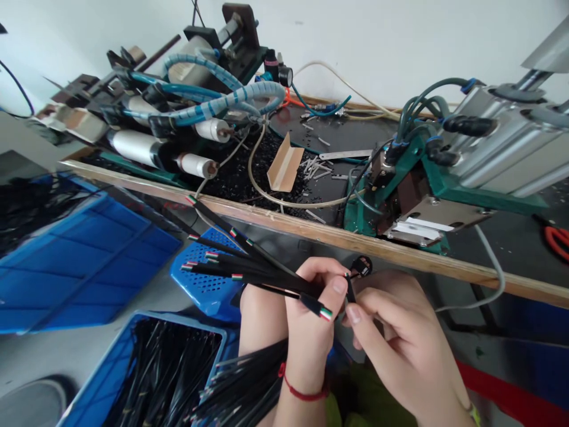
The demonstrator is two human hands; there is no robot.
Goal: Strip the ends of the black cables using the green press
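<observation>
My left hand [313, 302] is closed around a bundle of black cables [262, 267]. Their ends fan out to the left and show red, white and green wire tips. One cable end [317, 307] lies across the back of that hand near the thumb. My right hand [395, 338] pinches a single black cable [351, 290] between thumb and fingers. The tip of this cable points up beside my left thumb and forefinger. More black cables [253, 379] rest across my lap under my left forearm.
A wooden-edged bench [284, 224] carries a machine with blue hoses [213, 107] on the left and a green-framed pneumatic machine [427, 196] on the right. Between them lie a folded cardboard piece [285, 163] and black scraps. Below stand a blue crate of cables [133, 323] and a blue stool [186, 279].
</observation>
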